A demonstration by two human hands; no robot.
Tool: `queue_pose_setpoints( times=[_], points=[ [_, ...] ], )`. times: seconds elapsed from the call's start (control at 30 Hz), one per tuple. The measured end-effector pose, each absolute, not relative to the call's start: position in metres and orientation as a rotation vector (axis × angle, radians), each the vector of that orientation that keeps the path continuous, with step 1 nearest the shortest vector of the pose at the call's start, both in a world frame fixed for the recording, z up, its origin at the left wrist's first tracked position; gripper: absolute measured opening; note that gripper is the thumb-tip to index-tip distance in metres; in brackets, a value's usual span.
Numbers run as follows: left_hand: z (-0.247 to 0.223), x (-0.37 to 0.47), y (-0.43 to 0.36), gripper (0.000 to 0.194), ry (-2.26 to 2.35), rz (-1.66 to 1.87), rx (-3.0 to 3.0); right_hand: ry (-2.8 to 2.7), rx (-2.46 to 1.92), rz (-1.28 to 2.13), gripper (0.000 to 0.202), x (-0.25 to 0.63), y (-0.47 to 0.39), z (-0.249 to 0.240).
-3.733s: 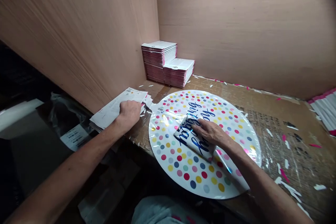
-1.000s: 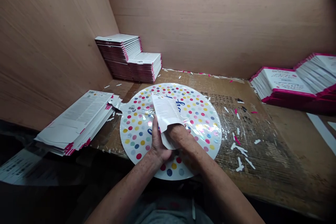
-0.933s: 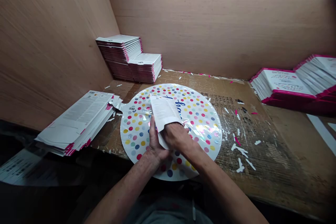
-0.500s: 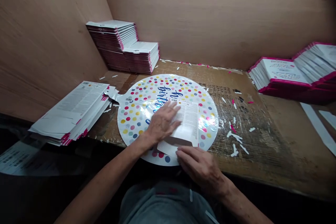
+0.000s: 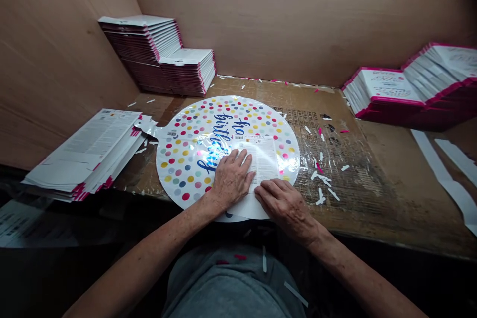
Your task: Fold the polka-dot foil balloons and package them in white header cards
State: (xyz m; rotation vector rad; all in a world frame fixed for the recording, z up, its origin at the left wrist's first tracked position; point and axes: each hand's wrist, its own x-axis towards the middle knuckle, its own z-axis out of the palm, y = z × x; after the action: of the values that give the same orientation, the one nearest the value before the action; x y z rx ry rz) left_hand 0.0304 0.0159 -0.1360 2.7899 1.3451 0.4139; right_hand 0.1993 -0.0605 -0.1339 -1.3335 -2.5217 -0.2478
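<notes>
A round foil balloon (image 5: 182, 164) with coloured dots and blue "birthday" lettering lies flat on the cardboard. On its near right part rests a white printed card envelope (image 5: 263, 156). My left hand (image 5: 233, 177) presses flat on the envelope's left side, fingers stretched forward. My right hand (image 5: 286, 203) has its fingers curled together at the envelope's near right part, where the plain flap lies folded over. The fingertips touch the flap; the thumb is mostly hidden.
Stacked white-and-pink envelopes stand at the back left (image 5: 156, 67) and back right (image 5: 395, 92). A pile of flat printed envelopes (image 5: 85, 144) lies left, beside the balloon's tail. Paper scraps (image 5: 322, 179) and white strips (image 5: 443, 174) litter the right. Wooden panels (image 5: 242, 15) enclose the back and left.
The envelope's flap, raised with a dark opening showing before, is now folded down. My right hand has moved forward with it. My left hand has settled flat; the view has shifted slightly.
</notes>
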Motion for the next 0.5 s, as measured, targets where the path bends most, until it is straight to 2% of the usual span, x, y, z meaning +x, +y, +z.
queue_pose_setpoints(
  times=[0.13, 0.3, 0.5],
  points=[
    [-0.133, 0.031, 0.017, 0.041, 1.351, 0.375, 2.825, -2.555, -1.433, -0.283, 0.025, 0.186, -0.053, -0.129],
    [-0.129, 0.031, 0.02, 0.043, 1.331, 0.301, 2.85, -2.645, -1.307, -0.109, 0.029, 0.197, -0.063, -0.123],
    [-0.132, 0.037, 0.009, 0.042, 1.345, 0.381, 2.82, -2.315, -1.283, -0.178, 0.016, 0.206, -0.078, -0.13]
  ],
)
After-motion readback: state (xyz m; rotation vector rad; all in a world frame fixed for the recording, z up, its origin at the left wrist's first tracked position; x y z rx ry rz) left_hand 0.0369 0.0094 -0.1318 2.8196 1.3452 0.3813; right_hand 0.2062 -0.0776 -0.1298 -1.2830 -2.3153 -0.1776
